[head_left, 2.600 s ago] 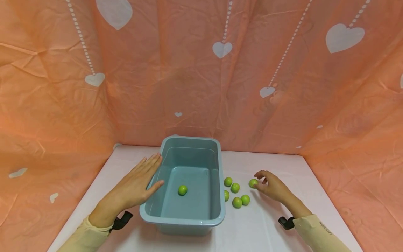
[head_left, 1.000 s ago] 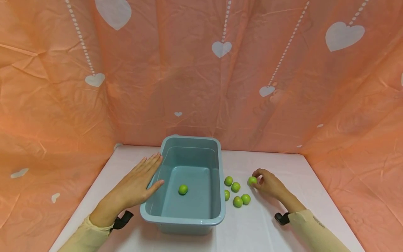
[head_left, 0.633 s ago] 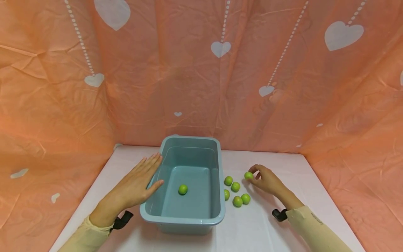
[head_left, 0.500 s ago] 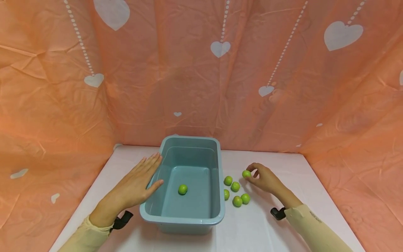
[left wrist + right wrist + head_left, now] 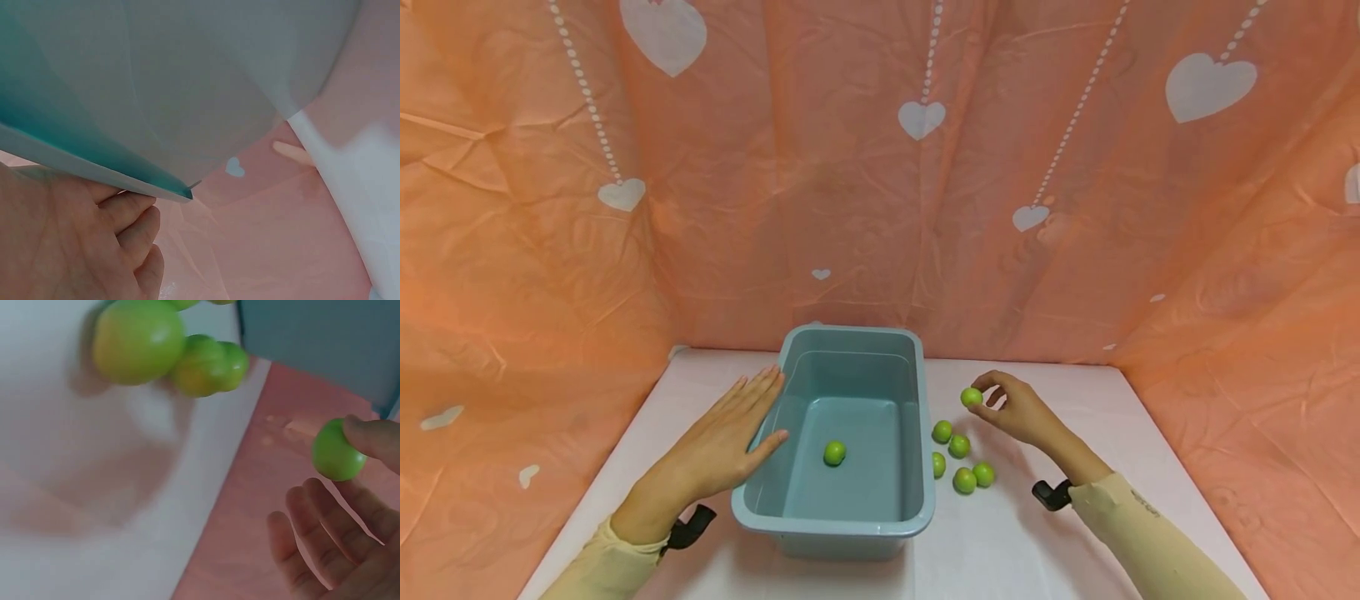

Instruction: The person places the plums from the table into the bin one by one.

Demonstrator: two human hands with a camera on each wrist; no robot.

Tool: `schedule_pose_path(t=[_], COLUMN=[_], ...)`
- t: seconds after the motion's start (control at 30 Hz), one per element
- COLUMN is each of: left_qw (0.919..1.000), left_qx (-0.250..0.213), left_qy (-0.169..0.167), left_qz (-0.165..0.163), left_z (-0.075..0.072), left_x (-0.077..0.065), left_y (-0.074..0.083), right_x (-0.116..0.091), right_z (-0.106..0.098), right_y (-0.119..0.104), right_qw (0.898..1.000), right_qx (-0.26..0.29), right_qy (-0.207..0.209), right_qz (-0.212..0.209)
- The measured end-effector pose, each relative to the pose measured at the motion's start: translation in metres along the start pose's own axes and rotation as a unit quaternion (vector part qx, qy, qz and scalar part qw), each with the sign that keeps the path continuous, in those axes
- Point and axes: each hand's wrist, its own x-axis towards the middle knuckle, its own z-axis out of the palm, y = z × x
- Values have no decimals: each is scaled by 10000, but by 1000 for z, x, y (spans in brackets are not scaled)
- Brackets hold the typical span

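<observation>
My right hand [image 5: 1018, 412] pinches a small round green fruit [image 5: 972, 397] between thumb and fingers, held above the white table to the right of a grey-blue plastic tub [image 5: 925, 433]. In the right wrist view that green fruit [image 5: 337, 450] sits between thumb and index, with the other fingers loosely bent below. My left hand [image 5: 722, 437] rests its straight fingers on the tub's left rim; the left wrist view shows its palm [image 5: 56, 231] against the rim's outer side. One green fruit [image 5: 834, 452] lies on the tub's floor.
Several more green fruits [image 5: 965, 480] lie on the white tablecloth [image 5: 1000, 550] close to the tub's right wall, one partly hidden by it. Orange-pink sheeting with white hearts [image 5: 850, 208] encloses the table at the back and sides.
My right hand has closed on the fruit farthest right, lifted it off the table and carried it leftward toward the tub. My left hand has stayed on the rim.
</observation>
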Motion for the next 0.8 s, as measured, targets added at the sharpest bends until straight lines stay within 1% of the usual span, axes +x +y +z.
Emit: schedule_pose_path(t=[0.17,0.4,0.63,0.8], left_qw=[10000,10000,9999,9999], left_qx=[-9,-25,-35,-46], left_qy=[-6,40,91,80], left_qz=[0,51,93,89], left_z=[0,1,1,2], left_x=[0,1,0,-1], left_y=[0,-1,-2,-2], right_x=[6,16,24,29], right_z=[-4,-8,-12,-13], right_y=[-15,-33,-48,-59], right_qw=[9999,9996,9980,9973], right_qx=[45,-18,211,233], right_qy=[91,82,119,117], right_qz=[-106,-265,-576,-690])
